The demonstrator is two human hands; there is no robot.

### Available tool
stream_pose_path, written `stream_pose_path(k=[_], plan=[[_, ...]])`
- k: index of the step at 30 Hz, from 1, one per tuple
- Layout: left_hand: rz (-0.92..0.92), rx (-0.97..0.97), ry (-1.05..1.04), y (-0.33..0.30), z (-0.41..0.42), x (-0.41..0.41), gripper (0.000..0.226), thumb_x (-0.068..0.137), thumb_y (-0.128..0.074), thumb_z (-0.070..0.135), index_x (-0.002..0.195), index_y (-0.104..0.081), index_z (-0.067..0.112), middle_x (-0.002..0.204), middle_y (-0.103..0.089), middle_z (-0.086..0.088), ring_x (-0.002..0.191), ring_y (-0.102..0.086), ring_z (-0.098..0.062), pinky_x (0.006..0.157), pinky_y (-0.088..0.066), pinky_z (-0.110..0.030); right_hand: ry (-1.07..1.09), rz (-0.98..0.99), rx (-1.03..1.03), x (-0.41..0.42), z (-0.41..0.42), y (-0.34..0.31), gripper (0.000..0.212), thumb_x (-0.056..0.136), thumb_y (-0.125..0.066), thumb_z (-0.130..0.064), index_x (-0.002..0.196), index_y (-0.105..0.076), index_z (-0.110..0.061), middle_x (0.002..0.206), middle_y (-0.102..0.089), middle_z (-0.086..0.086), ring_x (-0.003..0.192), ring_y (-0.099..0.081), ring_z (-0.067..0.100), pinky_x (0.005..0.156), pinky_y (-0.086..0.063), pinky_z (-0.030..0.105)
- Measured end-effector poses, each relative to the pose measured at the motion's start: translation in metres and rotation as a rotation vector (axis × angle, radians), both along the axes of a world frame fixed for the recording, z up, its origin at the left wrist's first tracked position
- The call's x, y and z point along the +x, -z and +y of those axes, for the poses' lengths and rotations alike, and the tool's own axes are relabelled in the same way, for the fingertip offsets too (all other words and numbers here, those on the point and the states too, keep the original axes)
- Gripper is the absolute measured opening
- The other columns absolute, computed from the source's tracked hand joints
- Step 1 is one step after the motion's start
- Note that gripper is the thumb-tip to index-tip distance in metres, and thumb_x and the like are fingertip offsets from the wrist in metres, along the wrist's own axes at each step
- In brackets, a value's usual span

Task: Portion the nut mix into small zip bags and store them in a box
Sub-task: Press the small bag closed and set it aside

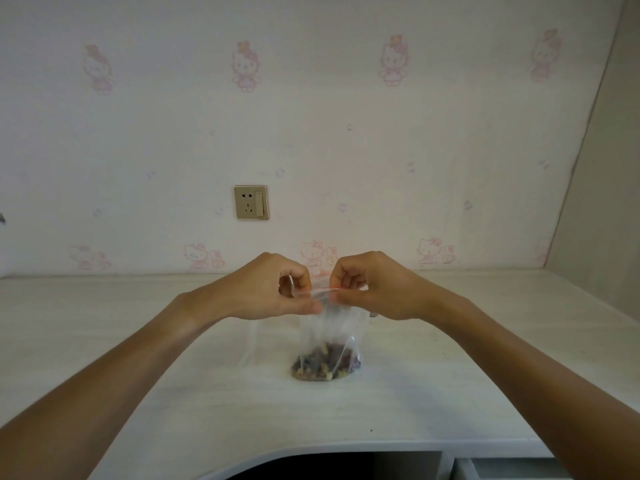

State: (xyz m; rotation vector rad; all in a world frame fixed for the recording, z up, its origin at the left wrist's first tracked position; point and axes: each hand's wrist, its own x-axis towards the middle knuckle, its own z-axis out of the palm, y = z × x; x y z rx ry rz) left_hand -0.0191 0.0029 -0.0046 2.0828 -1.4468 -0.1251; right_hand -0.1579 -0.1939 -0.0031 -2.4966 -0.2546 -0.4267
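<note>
**Zip Bag Top Pinched by Both Hands**

Head view: the left hand (pixel 273 292) and right hand (pixel 374 289) each pinch the top strip of the zip bag (pixel 325 327), which stands on the desk (pixel 138 341) holding nut mix (pixel 325 365). Likely step: working the seal. Next move requires a firm, even pinch along the strip.

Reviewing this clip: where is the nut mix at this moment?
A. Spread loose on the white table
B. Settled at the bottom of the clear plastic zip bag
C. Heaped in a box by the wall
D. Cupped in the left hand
B: the brown and pale nut mix sits at the bottom of the clear plastic zip bag, whose top strip the left hand and right hand pinch.
</note>
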Motion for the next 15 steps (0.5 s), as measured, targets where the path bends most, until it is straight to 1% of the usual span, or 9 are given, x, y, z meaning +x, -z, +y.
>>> stream_pose_path(k=[1, 3, 6, 7, 9, 11, 12, 14, 15], plan=[[-0.014, -0.016, -0.011, 0.000, 0.002, 0.001, 0.032, 0.079, -0.083, 0.055, 0.075, -0.072, 0.026, 0.077, -0.070, 0.004, 0.068, -0.061, -0.008, 0.076, -0.056, -0.044, 0.012, 0.005, -0.015, -0.001, -0.001, 0.000, 0.015, 0.095, -0.072, -0.017, 0.088, -0.071, -0.004, 0.082, -0.074, 0.008, 0.076, -0.069, 0.026, 0.071, -0.058, 0.032], [-0.027, -0.020, -0.022, -0.003, 0.005, 0.003, 0.040, 0.080, -0.073, 0.065, 0.077, -0.072, 0.025, 0.081, -0.069, 0.012, 0.072, -0.065, -0.003, 0.077, -0.057, -0.038, 0.032, -0.005, -0.085, -0.002, -0.002, 0.000, 0.029, 0.098, -0.069, -0.030, 0.084, -0.072, -0.006, 0.078, -0.072, 0.007, 0.072, -0.066, 0.021, 0.073, -0.056, 0.036], [-0.202, 0.081, -0.023, -0.007, 0.004, 0.004, 0.037, 0.086, -0.058, 0.074, 0.078, -0.068, 0.039, 0.086, -0.066, 0.021, 0.082, -0.065, -0.003, 0.075, -0.055, -0.029, 0.055, -0.014, -0.266, -0.002, 0.002, 0.001, 0.045, 0.094, -0.068, -0.050, 0.077, -0.068, -0.008, 0.077, -0.066, 0.004, 0.071, -0.059, 0.021, 0.068, -0.048, 0.037], [-0.281, 0.108, -0.022, -0.008, 0.003, 0.004, 0.032, 0.091, -0.055, 0.071, 0.077, -0.065, 0.044, 0.086, -0.064, 0.023, 0.082, -0.063, -0.001, 0.073, -0.052, -0.027, 0.073, -0.027, -0.381, -0.002, 0.003, 0.001, 0.047, 0.092, -0.067, -0.055, 0.077, -0.068, -0.011, 0.077, -0.063, 0.001, 0.071, -0.056, 0.020, 0.070, -0.044, 0.033], [-0.416, 0.124, -0.029, -0.009, 0.005, 0.005, 0.024, 0.097, -0.054, 0.065, 0.082, -0.060, 0.047, 0.087, -0.062, 0.023, 0.081, -0.061, 0.000, 0.072, -0.051, -0.026, 0.124, -0.064, -0.591, -0.002, 0.001, -0.003, 0.047, 0.090, -0.063, -0.063, 0.081, -0.068, -0.017, 0.077, -0.059, -0.007, 0.070, -0.052, 0.015, 0.086, -0.036, 0.028], [-0.480, 0.116, -0.031, -0.011, 0.009, 0.007, 0.020, 0.096, -0.057, 0.063, 0.092, -0.061, 0.045, 0.092, -0.063, 0.023, 0.081, -0.061, 0.000, 0.072, -0.051, -0.026, 0.162, -0.060, -0.665, -0.004, -0.004, -0.007, 0.042, 0.090, -0.062, -0.063, 0.088, -0.069, -0.022, 0.078, -0.056, -0.013, 0.071, -0.050, 0.011, 0.106, -0.030, 0.029], [-0.495, 0.111, -0.028, -0.013, 0.011, 0.008, 0.020, 0.095, -0.059, 0.064, 0.095, -0.061, 0.044, 0.095, -0.063, 0.023, 0.080, -0.062, 0.000, 0.071, -0.050, -0.025, 0.173, -0.061, -0.676, -0.004, -0.007, -0.008, 0.038, 0.091, -0.064, -0.061, 0.092, -0.069, -0.023, 0.080, -0.056, -0.014, 0.073, -0.050, 0.010, 0.112, -0.027, 0.030], [-0.513, 0.095, -0.023, -0.017, 0.013, 0.009, 0.019, 0.093, -0.062, 0.063, 0.096, -0.062, 0.045, 0.097, -0.063, 0.025, 0.080, -0.062, 0.002, 0.070, -0.047, -0.022, 0.185, -0.083, -0.675, -0.005, -0.008, -0.008, 0.029, 0.092, -0.067, -0.053, 0.097, -0.070, -0.024, 0.083, -0.061, -0.013, 0.077, -0.053, 0.010, 0.112, -0.030, 0.030], [-0.510, 0.084, -0.026, -0.019, 0.012, 0.008, 0.017, 0.092, -0.065, 0.061, 0.095, -0.062, 0.044, 0.097, -0.063, 0.025, 0.080, -0.063, 0.002, 0.069, -0.046, -0.021, 0.187, -0.100, -0.660, -0.004, -0.007, -0.008, 0.024, 0.094, -0.067, -0.048, 0.098, -0.069, -0.024, 0.084, -0.063, -0.011, 0.078, -0.054, 0.012, 0.106, -0.035, 0.028]])
